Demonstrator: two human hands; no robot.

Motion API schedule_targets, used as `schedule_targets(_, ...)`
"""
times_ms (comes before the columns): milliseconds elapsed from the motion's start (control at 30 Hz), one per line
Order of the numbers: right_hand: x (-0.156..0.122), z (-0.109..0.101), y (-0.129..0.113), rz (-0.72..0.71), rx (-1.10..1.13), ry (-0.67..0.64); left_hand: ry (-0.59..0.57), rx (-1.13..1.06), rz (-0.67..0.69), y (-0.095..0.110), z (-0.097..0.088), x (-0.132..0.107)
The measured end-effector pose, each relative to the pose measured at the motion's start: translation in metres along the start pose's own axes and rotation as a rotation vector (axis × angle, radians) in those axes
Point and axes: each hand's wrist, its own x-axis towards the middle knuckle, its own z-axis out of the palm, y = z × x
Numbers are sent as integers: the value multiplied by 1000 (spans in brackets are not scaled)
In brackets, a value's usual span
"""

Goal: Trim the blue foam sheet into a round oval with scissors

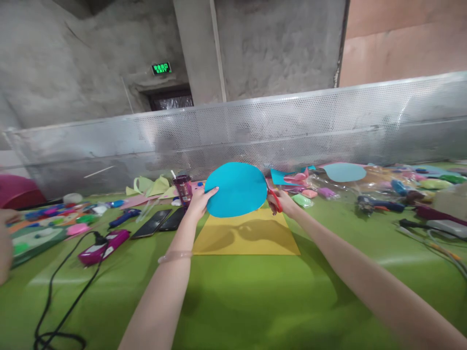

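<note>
A rounded piece of blue paper [236,189] is held up above the table, facing me. At its left edge my left hand [200,200] pinches it, thumb in front and the other fingers hidden behind. My right hand [283,203] grips red-handled scissors [276,200] at the paper's right edge; the blades are mostly hidden, so I cannot tell whether they are cutting. Beneath both hands a yellow sheet [248,240] lies flat, with shadows of the hands and paper across it.
Two dark phones [151,224] and a dark cup with a straw [183,188] stand left. A magenta power strip [104,247] trails a black cable. Glue guns [381,204], paper scraps [292,176] and clay packets lie right. A metal mesh barrier [255,133] runs behind; another person's arm [4,248] shows far left.
</note>
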Motion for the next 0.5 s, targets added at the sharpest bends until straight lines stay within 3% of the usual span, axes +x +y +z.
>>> schedule_targets(500, 4, -1, 8, -2, -1, 3, -4, -7, -2, 1, 2, -2)
